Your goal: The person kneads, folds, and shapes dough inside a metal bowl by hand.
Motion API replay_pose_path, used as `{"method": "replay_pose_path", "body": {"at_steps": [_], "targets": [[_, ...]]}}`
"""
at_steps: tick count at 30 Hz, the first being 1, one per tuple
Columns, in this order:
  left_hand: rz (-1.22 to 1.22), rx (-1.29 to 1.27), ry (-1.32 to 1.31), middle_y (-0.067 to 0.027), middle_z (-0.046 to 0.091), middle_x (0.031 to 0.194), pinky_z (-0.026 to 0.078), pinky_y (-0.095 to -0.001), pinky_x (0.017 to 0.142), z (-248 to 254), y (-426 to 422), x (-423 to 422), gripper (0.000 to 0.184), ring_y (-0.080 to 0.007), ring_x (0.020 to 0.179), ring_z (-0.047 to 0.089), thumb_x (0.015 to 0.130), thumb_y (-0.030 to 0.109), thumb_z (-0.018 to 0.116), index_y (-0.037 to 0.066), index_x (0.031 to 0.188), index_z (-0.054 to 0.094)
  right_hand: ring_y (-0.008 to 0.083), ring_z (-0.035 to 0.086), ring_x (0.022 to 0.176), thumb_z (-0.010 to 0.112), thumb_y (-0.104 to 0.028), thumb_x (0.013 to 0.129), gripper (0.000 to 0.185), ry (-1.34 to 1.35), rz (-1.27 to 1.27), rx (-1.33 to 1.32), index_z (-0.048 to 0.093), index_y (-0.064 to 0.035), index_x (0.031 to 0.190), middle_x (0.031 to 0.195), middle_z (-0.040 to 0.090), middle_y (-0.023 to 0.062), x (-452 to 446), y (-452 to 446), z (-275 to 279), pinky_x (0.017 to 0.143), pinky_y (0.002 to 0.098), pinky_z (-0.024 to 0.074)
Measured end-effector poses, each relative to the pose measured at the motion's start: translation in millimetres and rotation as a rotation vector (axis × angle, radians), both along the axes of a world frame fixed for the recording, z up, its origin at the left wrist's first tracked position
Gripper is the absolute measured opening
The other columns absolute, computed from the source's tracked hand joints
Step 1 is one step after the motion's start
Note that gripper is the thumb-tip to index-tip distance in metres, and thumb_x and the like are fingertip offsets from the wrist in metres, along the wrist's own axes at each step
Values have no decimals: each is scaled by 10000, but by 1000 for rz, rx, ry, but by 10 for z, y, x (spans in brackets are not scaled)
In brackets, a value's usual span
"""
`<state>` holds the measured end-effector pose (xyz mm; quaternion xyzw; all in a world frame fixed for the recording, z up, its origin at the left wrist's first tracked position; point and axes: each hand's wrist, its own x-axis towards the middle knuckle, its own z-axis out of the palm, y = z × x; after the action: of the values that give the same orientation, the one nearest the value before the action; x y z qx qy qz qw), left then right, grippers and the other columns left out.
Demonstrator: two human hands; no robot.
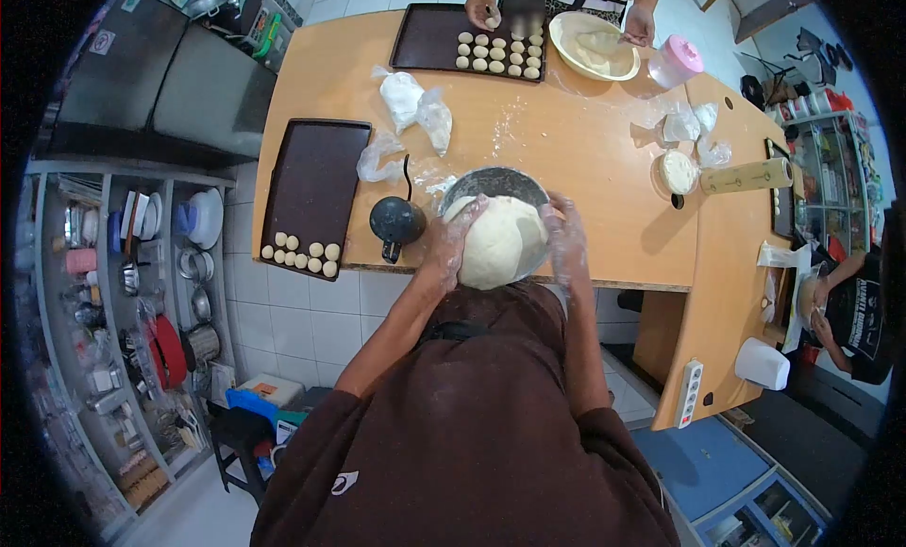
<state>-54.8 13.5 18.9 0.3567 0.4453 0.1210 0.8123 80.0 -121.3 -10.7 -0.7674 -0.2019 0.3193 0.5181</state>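
A big, smooth lump of pale dough [497,243] bulges over the near rim of a metal bowl [502,176] at the table's front edge. My left hand [459,237], dusted with flour, is pressed against the dough's left side, its fingertips on top. On the right side of the bowl is my right hand [566,240], also floury, its fingers spread along the rim beside the dough. A round black kitchen device [396,221] stands just left of my left hand.
A dark tray [316,184] with dough balls lies left; another [429,39] lies at the back, near a co-worker's hand [483,6]. A cream bowl [564,49], flour bags [403,98], a rolled tube [746,177] and a power strip [690,394] are around. Another person works far right.
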Motion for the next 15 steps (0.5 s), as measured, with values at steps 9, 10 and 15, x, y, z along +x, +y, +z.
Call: {"method": "replay_pose_path", "body": {"at_steps": [9, 10, 15], "targets": [[-136, 438, -1, -1, 638, 728, 453, -299, 543, -299, -132, -100, 338, -91, 619, 555, 938, 311, 666, -25, 923, 704, 366, 649, 1055, 628, -667, 828, 735, -3, 315, -110, 724, 21, 1067, 1081, 682, 272, -141, 334, 320, 939, 437, 472], [-133, 439, 22, 4, 634, 720, 457, -301, 545, -318, -95, -110, 338, -92, 611, 551, 946, 310, 654, -24, 923, 702, 369, 653, 1040, 634, -669, 822, 745, -40, 298, -116, 720, 28, 1069, 1055, 687, 273, -143, 355, 198, 936, 440, 473], [-292, 400, 51, -34, 644, 862, 483, -303, 664, -354, 91, -130, 372, -116, 729, 568, 949, 322, 648, -21, 1093, 652, 329, 679, 906, 681, -648, 804, 743, 88, 151, -71, 716, 55, 1042, 937, 709, 233, -265, 388, -118, 853, 420, 512]]}}
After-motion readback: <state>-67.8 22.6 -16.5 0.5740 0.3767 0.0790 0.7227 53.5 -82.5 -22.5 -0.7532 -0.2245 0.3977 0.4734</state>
